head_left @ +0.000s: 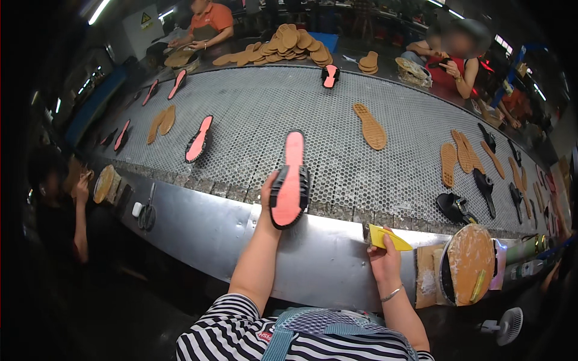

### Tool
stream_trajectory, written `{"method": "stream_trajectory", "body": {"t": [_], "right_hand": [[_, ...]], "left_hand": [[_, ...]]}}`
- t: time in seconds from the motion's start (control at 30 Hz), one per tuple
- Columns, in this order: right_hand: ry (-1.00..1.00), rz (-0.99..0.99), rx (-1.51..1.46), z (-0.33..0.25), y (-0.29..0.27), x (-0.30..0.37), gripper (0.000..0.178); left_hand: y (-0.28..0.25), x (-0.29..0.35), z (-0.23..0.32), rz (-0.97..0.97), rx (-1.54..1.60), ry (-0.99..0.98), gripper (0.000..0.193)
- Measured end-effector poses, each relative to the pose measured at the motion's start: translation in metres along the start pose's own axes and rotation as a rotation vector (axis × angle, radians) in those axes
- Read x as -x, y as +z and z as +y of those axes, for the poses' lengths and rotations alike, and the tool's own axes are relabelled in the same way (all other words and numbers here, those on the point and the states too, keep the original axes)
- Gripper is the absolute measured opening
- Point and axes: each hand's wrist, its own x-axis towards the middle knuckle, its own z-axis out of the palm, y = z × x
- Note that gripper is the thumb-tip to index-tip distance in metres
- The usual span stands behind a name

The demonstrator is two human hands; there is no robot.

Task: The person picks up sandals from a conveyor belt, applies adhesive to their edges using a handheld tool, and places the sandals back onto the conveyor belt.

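Observation:
My left hand [267, 191] is closed around the side of a black sandal upper [286, 201], lifted over the conveyor's near edge with its pink underside facing up. In my right hand [386, 260], a yellow scraper [385, 238] is pinched above the metal ledge [325, 259]. Beside that hand, to the right, stands a round glue container [471, 265] with an orange-brown, smeared top. Another pink-bottomed upper [199, 139] lies on the mesh conveyor [253, 114] to the left. A tan sole [370, 127] rests farther off, right of the held upper.
Tan soles [460, 153] and black sandals [454, 207] lie on the belt's right side. A tan sole pile [289, 45] sits on the far side, where co-workers [211, 27] work. Scissors [147, 213] lie on the left ledge. A small white fan [509, 326] stands lower right.

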Motion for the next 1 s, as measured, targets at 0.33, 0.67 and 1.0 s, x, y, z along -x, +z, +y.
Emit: {"method": "stream_trajectory", "body": {"t": [0.33, 0.67, 1.0], "right_hand": [[-0.054, -0.065, 0.020, -0.010, -0.008, 0.002, 0.026], [-0.060, -0.024, 0.060, -0.015, -0.012, 0.003, 0.027], [-0.032, -0.064, 0.059, -0.034, -0.022, 0.007, 0.028]], "left_hand": [[0.001, -0.009, -0.027, 0.186, -0.065, -0.120, 0.044], [-0.012, -0.017, -0.037, 0.239, -0.078, -0.116, 0.040], [0.003, -0.020, -0.048, 0.258, -0.069, -0.106, 0.034]]}}
